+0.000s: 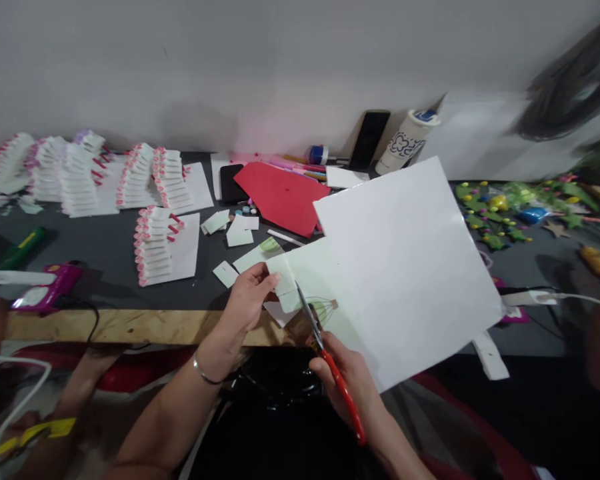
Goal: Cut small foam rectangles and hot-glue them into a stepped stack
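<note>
My left hand [247, 293] pinches the left corner of a pale green sheet of paper [305, 263] with a drawing on it. Red-handled scissors [340, 387] are in my right hand [350, 373], their blades reaching up over the sheet's lower left part near my left thumb. A large white sheet [405, 273] lies over the right side of the green one. Just beyond my left hand are small cut pieces of pale paper [240, 230] and a piece with a green print [263, 252]. How far the blades are apart is hard to make out.
Folded white paper bundles with pink tips [155, 247] stand on the dark table at left. A red paper shape [285, 193], a phone [370, 140] and a white tumbler [405, 143] are farther back. Purple glue guns [47, 287] and green decorations [495, 213] flank the workplace. Other people's arms [75, 380] show at left.
</note>
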